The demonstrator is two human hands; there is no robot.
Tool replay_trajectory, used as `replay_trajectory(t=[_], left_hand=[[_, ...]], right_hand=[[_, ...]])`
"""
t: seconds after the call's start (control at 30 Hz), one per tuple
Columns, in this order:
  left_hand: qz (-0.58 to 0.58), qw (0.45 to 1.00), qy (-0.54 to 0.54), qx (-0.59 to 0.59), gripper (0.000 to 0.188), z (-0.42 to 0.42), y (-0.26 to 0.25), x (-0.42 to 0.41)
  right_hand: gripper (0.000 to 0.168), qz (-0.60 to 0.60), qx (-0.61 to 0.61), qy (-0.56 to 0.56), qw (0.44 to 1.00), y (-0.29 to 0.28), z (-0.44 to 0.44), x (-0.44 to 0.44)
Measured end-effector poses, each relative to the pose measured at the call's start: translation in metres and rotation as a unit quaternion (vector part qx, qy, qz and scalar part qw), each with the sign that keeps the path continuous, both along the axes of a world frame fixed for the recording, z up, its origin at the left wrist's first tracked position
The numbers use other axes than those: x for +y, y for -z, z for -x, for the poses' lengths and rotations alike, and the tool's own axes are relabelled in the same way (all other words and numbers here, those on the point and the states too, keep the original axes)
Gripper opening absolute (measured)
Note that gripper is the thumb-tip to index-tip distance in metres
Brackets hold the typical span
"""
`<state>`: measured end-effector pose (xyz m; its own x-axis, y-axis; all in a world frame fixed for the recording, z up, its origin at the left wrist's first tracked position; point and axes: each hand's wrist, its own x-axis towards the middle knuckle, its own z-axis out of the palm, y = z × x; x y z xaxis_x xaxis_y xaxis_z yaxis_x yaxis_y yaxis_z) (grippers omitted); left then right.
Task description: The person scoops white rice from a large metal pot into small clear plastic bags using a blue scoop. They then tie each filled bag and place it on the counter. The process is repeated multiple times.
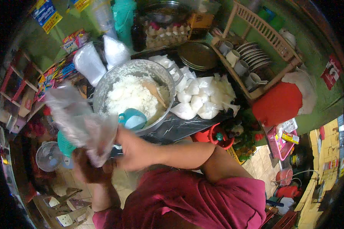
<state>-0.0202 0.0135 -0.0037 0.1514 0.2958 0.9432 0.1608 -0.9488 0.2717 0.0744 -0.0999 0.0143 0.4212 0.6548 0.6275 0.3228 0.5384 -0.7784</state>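
A clear plastic bag (80, 117), blurred by motion, is held up in front of me. My left hand (93, 167) grips its lower end. At its right edge, my right hand (134, 153) has its fingers closed on the plastic. Just beyond the hands stands a large metal pot (99, 86) of white cooked rice (126, 94). A wooden spoon (153, 90) lies in the rice, and a blue plastic scoop (135, 118) rests near the pot's front wall. Several knotted bags of rice (196, 100) are piled right of the pot.
The pot stands on a black marble-patterned table (175, 128). Behind it are packs of plastic bags (89, 61), stacked trays (197, 55) and egg trays (167, 35). A dish rack (249, 94) with plates and mugs stands at right. A fan (48, 156) is at left.
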Motion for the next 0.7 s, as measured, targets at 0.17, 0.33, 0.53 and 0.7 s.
replay_trajectory(t=[0.17, 0.33, 0.53, 0.7], left_hand=[[0.260, 0.943, 0.205, 0.030, 0.014, -0.009, 0.015, 0.002], [0.494, 0.830, 0.257, -0.021, 0.013, -0.022, 0.038, 0.055], [0.727, 0.480, 0.467, -0.156, 0.013, -0.021, 0.003, 0.035], [0.393, 0.716, 0.565, 0.119, 0.013, 0.003, -0.019, 0.003]], right_hand=[[0.013, 0.030, 0.298, -0.073, 0.951, 0.009, -0.041, -0.003], [0.030, 0.011, 0.425, -0.381, 0.821, 0.003, -0.032, -0.022], [0.015, 0.103, -0.259, 0.164, 0.946, -0.012, -0.061, -0.029], [0.014, 0.131, -0.381, 0.395, 0.826, -0.037, -0.098, -0.019]])
